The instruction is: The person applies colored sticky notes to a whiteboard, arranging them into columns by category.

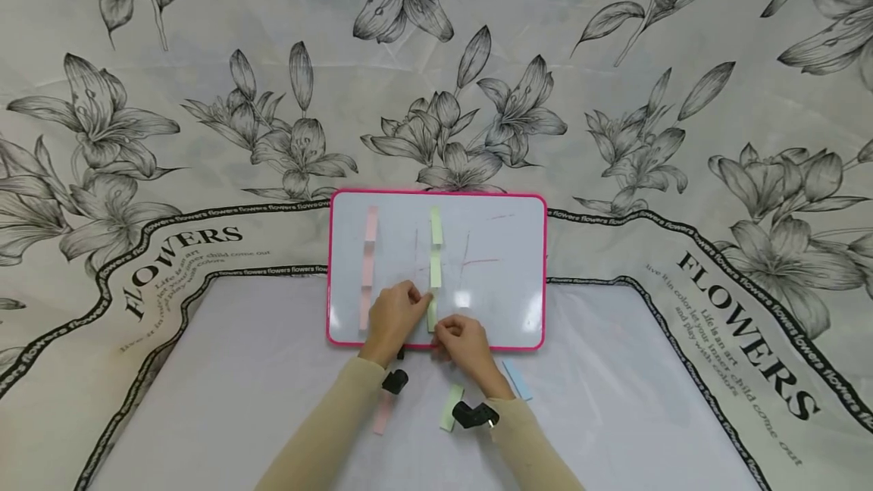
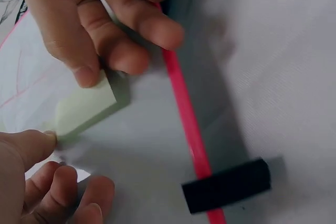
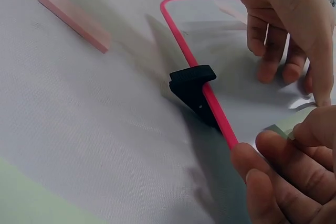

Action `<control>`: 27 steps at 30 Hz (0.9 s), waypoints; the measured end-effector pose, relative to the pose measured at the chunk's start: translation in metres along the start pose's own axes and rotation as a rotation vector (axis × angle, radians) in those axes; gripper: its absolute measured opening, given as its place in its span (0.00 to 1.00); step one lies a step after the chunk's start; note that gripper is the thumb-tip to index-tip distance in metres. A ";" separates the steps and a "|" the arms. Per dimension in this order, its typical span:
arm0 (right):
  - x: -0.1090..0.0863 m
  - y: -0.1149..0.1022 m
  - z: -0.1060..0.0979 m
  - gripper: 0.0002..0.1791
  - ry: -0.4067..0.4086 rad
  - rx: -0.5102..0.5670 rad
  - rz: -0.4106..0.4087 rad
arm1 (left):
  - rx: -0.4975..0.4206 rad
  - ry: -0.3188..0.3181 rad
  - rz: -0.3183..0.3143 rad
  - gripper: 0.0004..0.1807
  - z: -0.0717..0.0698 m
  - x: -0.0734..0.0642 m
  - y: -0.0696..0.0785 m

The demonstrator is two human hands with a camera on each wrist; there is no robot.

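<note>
A white board (image 1: 505,301) with a pink frame carries a column of pink sticky notes (image 1: 368,267) at its left and a column of green sticky notes (image 1: 436,267) near its middle. At the lowest green sticky note (image 2: 84,108), both hands meet. My left hand (image 1: 398,318) touches the note's upper end with the thumb, its other fingers off the paper. The right hand (image 1: 467,343) pinches the lower end between thumb and index finger, and that end stands slightly off the board. Part of this note is hidden by the fingers.
On the white tablecloth in front of the board lie a pink sticky-note pad (image 1: 383,414), a green pad (image 1: 452,408) and a blue pad (image 1: 517,379). A black clip-like foot (image 3: 195,80) grips the board's lower edge. Faint red lines (image 1: 483,261) mark the board.
</note>
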State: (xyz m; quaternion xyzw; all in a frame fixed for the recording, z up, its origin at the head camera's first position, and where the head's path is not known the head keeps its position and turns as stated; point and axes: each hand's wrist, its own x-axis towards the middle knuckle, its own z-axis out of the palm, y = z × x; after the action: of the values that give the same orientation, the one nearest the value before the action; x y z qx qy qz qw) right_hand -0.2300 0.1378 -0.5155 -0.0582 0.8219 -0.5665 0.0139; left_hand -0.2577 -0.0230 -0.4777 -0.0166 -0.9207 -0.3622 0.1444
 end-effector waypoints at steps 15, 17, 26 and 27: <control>-0.001 0.000 0.002 0.09 0.021 0.011 0.000 | 0.322 0.151 0.644 0.16 0.000 -0.011 -0.024; -0.001 0.000 0.002 0.09 0.023 0.008 0.002 | 0.367 0.147 0.685 0.18 0.000 -0.010 -0.026; -0.001 0.000 0.004 0.09 0.021 0.000 0.002 | 0.455 0.128 0.857 0.19 0.000 -0.013 -0.031; -0.001 -0.001 0.004 0.09 0.020 0.001 0.002 | 0.462 0.119 0.866 0.20 0.000 -0.012 -0.032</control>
State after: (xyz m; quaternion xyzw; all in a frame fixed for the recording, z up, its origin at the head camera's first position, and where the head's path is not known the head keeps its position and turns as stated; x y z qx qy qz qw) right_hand -0.2290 0.1342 -0.5162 -0.0517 0.8218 -0.5674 0.0065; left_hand -0.2501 -0.0462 -0.5025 -0.3443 -0.8757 -0.0557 0.3339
